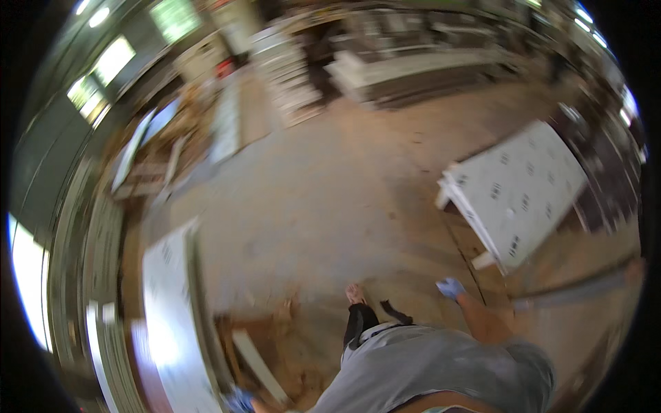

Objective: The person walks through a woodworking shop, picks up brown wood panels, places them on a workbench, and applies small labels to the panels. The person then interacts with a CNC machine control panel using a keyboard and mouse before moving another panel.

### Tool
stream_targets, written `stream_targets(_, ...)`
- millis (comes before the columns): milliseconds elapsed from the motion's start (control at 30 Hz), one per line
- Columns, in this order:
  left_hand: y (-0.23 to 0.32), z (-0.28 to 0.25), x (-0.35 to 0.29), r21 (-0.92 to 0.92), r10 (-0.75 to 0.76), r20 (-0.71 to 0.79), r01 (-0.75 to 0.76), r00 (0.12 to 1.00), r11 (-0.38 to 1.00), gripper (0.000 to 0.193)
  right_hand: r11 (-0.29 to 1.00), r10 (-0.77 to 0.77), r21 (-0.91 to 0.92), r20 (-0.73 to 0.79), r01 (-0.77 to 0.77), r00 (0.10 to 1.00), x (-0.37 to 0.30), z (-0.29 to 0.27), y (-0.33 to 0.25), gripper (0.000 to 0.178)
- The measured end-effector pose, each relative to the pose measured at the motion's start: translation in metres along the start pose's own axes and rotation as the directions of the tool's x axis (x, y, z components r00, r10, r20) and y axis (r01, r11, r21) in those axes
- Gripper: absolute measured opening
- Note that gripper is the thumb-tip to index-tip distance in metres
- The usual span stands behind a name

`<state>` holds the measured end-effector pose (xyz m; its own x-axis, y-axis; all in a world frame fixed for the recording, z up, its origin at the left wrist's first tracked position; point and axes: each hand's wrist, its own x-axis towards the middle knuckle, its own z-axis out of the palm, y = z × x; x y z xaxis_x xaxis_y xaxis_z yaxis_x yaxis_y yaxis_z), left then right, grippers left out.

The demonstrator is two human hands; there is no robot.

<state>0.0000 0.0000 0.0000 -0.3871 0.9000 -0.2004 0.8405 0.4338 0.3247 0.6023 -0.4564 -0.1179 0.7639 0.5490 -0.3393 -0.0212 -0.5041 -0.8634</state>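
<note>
My right hand (451, 288), in a blue glove, hangs in the air over the floor to the right of my body. Its fingers stretch out to the left and nothing shows in them. At the lower left my left hand (239, 400), also in a blue glove, is beside the near end of a long white panel (165, 289). Blur and the picture's lower edge hide its fingers, so I cannot tell whether it touches the panel. A narrow pale board (258, 365) lies close by it.
A large white sheet with printed marks (516, 193) rests on wooden supports at the right. Stacked boards (286, 76) and a pile of long panels (427, 69) stand at the back. Wood scraps (155, 168) lie at the far left. Long panels (103, 248) line the left wall.
</note>
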Motion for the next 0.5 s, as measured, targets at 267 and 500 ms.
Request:
stream_targets(267,0.28,0.256,-0.075,0.168,0.356,0.786,-0.728,0.506,0.665,0.058,0.863,0.198,-0.284,-0.568,-0.417,0.799,0.185,-0.132,-0.105,0.031)
stream_targets(500,0.725,0.407,-0.162,-0.119,0.673,0.732,-0.953,0.106,0.28,0.058,0.644,0.595,0.266,-0.764,-0.717,0.25,0.252,-0.225,-0.042,0.048)
